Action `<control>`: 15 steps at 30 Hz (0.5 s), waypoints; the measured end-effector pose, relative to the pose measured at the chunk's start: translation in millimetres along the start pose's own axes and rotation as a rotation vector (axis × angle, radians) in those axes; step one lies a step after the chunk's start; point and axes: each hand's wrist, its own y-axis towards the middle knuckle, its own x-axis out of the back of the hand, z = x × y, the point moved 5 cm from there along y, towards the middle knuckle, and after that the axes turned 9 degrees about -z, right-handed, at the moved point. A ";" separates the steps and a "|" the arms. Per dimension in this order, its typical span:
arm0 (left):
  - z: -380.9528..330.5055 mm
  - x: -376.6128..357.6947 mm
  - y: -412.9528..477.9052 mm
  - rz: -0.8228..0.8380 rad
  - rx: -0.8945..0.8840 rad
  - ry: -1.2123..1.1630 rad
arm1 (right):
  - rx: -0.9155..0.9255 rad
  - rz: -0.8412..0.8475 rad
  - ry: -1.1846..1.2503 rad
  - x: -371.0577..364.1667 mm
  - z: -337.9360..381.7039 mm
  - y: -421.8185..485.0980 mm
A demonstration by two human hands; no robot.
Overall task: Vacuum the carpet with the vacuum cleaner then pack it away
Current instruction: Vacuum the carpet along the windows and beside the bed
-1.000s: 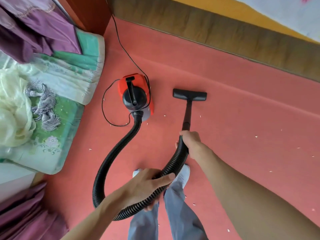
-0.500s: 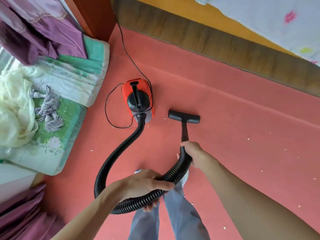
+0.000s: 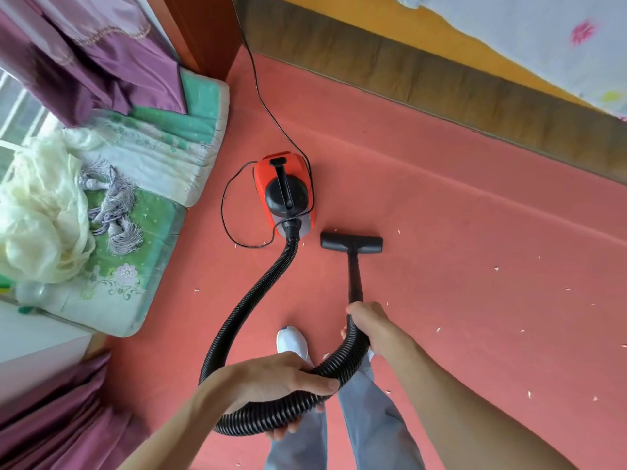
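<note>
A small red and black vacuum cleaner (image 3: 284,193) stands on the red carpet (image 3: 475,232). Its ribbed black hose (image 3: 258,293) loops down from the body toward me. My left hand (image 3: 271,385) grips the low bend of the hose. My right hand (image 3: 373,325) grips the hose end where it joins the black wand (image 3: 354,276). The flat floor nozzle (image 3: 352,243) lies on the carpet just right of the vacuum body. Small pale scraps (image 3: 496,268) dot the carpet, mostly to the right.
The thin black power cord (image 3: 258,93) runs from the vacuum to the far corner, with a loop at its left. A green floral mattress (image 3: 149,232) with bedding and purple curtains (image 3: 88,56) lies left. A wooden bed frame (image 3: 441,79) borders the far side. My legs and white shoe (image 3: 291,339) stand below.
The nozzle has been drawn back toward me, from past the vacuum body to level with its near end. Both hands keep their hold on the hose.
</note>
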 end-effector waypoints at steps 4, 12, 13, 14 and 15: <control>-11.9 9.9 -11.7 -0.014 -0.034 0.054 | -0.060 0.021 0.093 9.4 8.6 -19.1; -24.5 11.6 16.5 -0.202 -0.162 0.096 | -0.021 -0.085 0.223 38.5 31.1 0.4; -25.6 9.1 22.9 -0.227 -0.166 0.084 | 0.002 -0.099 0.208 40.7 34.9 7.1; -26.7 6.1 29.8 -0.254 -0.173 0.071 | 0.026 -0.118 0.179 42.6 38.9 13.6; -28.1 2.4 36.1 -0.282 -0.182 0.062 | 0.046 -0.137 0.150 43.9 42.7 20.0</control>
